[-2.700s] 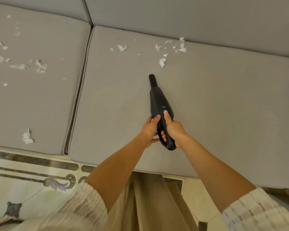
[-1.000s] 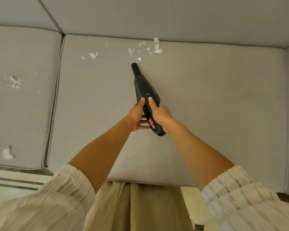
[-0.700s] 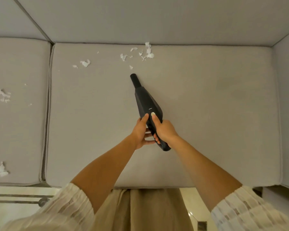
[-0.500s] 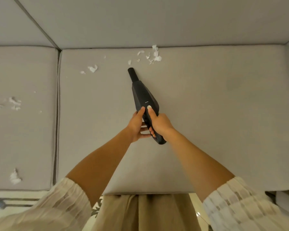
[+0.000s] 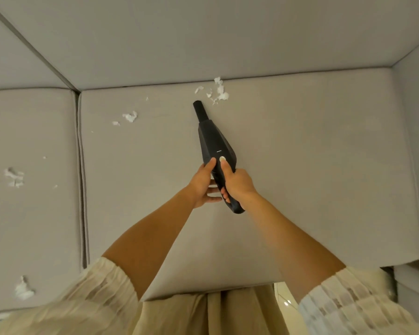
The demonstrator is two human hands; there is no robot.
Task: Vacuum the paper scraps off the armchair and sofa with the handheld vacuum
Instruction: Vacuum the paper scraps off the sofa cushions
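Fingers of my right hand [image 5: 237, 186] curl round the handle of the handheld vacuum [image 5: 215, 151], and the thumb lies straight along the top with its tip on the pale round button. My left hand [image 5: 202, 186] rests against the left side of the same handle: its thumb points up along the black body, just beside the right thumb, while the other fingers reach underneath, slightly spread; I cannot tell how firmly they grip.

From the head camera, I see the vacuum held out over the right seat cushion [image 5: 300, 177] of the grey sofa, its nozzle [image 5: 199, 110] pointing away from me toward the back edge of the seat. Whether the nozzle tip touches the fabric I cannot tell. Just beyond and right of the tip lies a cluster of white paper scraps [image 5: 218, 91], close against the seam where seat meets backrest [image 5: 203, 39]. A second small group of scraps [image 5: 130, 116] lies on the same cushion, well to the left of the nozzle. On the left cushion [image 5: 34, 213] I see more scraps [image 5: 13, 176] near the frame's edge, and one larger piece [image 5: 23, 290] near the front edge. My cream sleeves [image 5: 99, 298] and beige skirt [image 5: 208, 315] fill the bottom of the view.
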